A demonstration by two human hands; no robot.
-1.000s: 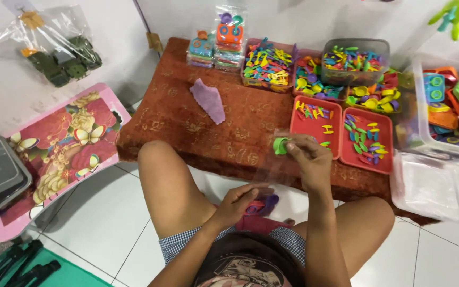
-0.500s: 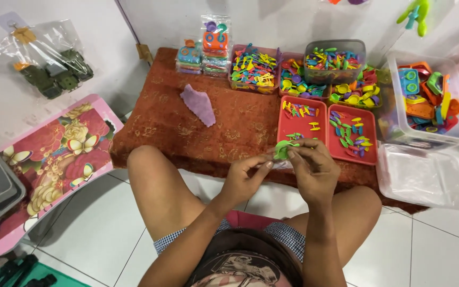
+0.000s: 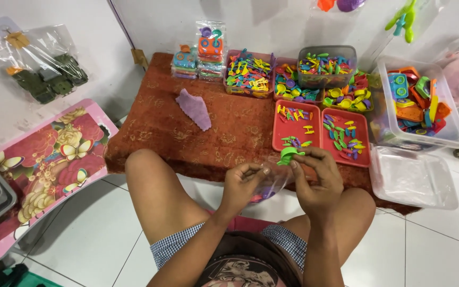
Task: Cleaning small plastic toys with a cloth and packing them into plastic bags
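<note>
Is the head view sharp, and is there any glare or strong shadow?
Head view: even, soft light, no hard shadows; the red trays look sharp; the clear bag between the left hand and right hand is faint with slight sheen; the edges bend a little.

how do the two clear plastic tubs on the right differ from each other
The far clear tub is filled with large toy pieces in orange, green, blue and red; the near clear tub shows no toys inside. The far tub looks deeper, with taller walls, while the near tub looks shallower. The far tub sits closer to the wall, the near one closer to the person's knee. Both are see-through rectangular plastic tubs beside the red trays.
</note>
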